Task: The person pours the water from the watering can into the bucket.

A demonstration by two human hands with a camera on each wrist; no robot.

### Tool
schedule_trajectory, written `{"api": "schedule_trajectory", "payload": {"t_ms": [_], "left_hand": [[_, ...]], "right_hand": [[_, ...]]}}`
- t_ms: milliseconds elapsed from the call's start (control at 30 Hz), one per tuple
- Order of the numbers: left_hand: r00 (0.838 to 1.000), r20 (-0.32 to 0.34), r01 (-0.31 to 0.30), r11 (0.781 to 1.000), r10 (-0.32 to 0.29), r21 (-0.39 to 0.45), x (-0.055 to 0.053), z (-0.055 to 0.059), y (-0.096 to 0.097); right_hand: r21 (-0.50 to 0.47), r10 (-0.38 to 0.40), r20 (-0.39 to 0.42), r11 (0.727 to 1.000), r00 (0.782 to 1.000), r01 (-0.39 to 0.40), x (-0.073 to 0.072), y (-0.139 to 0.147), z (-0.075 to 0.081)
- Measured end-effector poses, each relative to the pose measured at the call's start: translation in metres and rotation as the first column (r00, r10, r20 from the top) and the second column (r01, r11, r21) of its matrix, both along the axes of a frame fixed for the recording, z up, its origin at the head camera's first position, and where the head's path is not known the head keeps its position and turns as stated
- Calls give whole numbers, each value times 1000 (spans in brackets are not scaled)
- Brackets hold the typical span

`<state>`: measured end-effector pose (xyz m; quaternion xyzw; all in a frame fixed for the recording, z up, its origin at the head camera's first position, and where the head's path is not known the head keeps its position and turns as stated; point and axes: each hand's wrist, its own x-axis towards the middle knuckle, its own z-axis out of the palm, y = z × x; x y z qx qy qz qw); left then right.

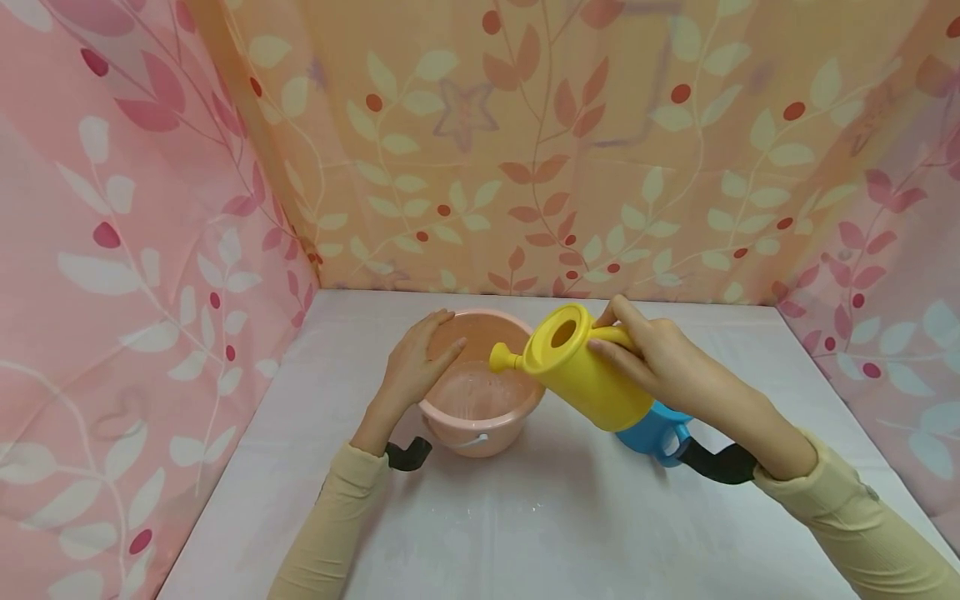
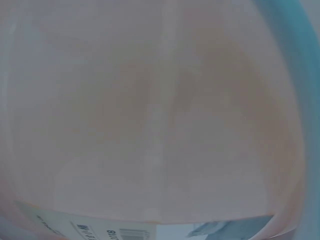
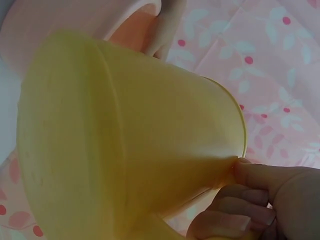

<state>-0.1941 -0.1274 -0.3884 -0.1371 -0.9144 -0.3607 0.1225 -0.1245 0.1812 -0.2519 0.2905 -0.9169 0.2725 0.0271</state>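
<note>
My right hand (image 1: 663,354) grips the handle of a yellow watering can (image 1: 592,387), raised off the table and tipped left. Its sprinkler spout reaches over the near right side of a pale pink bucket (image 1: 480,446). In the right wrist view, the thumb and curled fingers (image 3: 232,207) hold the handle beside the can's body. My left hand (image 1: 416,358) holds the bucket's left rim, the thumb reaching over the inside. The bucket stands upright, with a shiny, wet-looking bottom and a light handle hanging in front. Its wall (image 2: 150,125) fills the left wrist view.
A blue handled container (image 1: 648,433) stands on the white-covered table (image 1: 480,542), partly hidden behind the watering can. Small droplets (image 1: 536,506) lie in front of the bucket. Patterned fabric walls (image 1: 525,150) enclose the back and both sides.
</note>
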Motion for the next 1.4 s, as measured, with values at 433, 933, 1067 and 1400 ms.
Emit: {"api": "schedule_trajectory", "payload": {"t_ms": [433,933,1067,1400], "left_hand": [[999,34,0,1000,0,-3,0,1,-1],[1000,24,-2,1000,3,-13,-1,0,-1],[1000,30,-1,1000,2,-15,0,1,-1],[1000,23,-1,1000,1,-20,0,1,0]], "right_hand": [[-8,19,-14,1000,1000,-19,0,1,0],[0,35,-3,999,999,-35,-1,-1,2],[-2,41,-16,999,999,-41,-1,-1,2],[-10,53,-30,999,998,-53,-2,-1,2]]}}
